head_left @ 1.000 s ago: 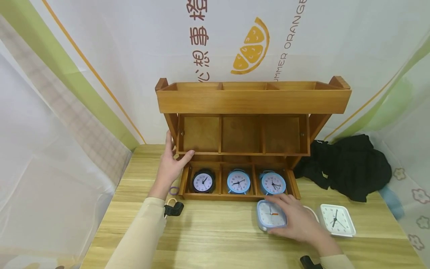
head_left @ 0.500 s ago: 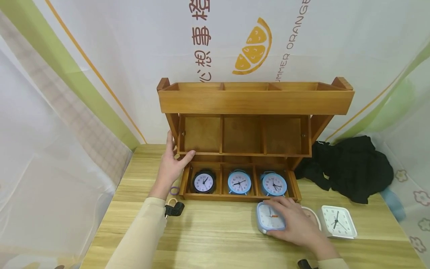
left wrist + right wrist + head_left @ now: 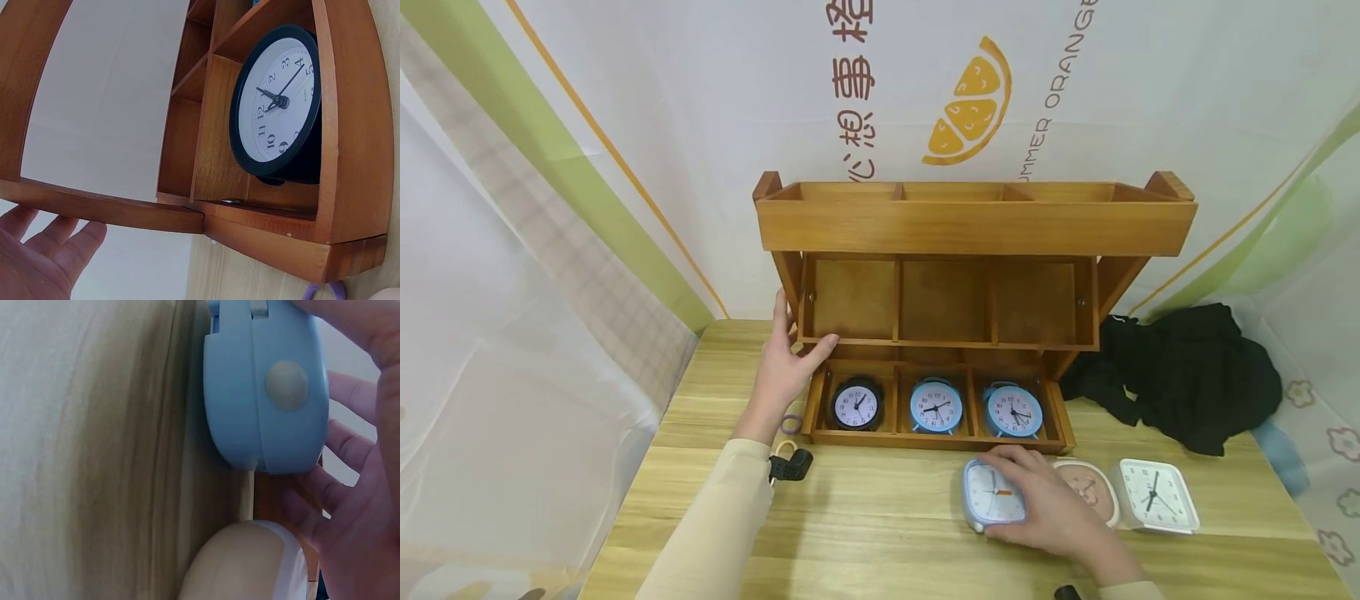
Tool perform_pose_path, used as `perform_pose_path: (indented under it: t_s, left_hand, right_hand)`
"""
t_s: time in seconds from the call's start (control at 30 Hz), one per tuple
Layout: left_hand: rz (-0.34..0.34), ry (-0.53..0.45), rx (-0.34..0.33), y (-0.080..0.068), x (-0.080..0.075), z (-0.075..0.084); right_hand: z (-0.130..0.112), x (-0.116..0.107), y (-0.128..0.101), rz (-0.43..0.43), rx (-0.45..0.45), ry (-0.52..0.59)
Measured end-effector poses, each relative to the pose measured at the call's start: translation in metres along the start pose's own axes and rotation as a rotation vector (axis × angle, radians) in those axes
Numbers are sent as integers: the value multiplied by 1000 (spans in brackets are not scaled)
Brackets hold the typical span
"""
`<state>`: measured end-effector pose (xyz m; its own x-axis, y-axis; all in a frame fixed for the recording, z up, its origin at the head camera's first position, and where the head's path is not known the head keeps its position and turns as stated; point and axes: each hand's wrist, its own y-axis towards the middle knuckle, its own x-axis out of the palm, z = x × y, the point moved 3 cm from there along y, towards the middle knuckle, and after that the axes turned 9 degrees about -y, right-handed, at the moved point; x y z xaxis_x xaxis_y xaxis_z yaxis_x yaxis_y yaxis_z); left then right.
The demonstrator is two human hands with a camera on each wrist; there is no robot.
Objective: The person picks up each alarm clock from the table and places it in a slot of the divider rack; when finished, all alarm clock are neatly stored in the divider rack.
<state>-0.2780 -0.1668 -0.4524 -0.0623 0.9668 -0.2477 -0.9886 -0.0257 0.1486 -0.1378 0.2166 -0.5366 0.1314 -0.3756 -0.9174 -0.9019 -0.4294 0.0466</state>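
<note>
The blue clock [image 3: 992, 493], lower centre, is gripped by the right hand [image 3: 1051, 510]; judged light, smooth plastic, best held at its edges. The left hand [image 3: 784, 367] rests spread against the shelf [image 3: 970, 227].

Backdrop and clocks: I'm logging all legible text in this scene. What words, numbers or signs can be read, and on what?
"UMMER ORANGE", partly cut off: white backdrop, beside the orange-slice picture.
"事" and "想", with further characters cut off or hidden: same backdrop.
Numerals "12", "11", "10", "9", "2", "3", "4": black clock dial, left wrist view.
Small wording on that dial: too blurred.
Other clock dials: too small.
</note>
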Motion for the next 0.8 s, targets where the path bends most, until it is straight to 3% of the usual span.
perform_pose_path:
  t_s: [0.5, 0.8]
  left_hand:
    - [3, 13, -3, 0, -1, -1]
    - [4, 0, -8, 0, 0, -2]
  right_hand:
    - [-3, 2, 3, -8, -18, 1]
    - [-16, -28, 12, 123, -86, -9]
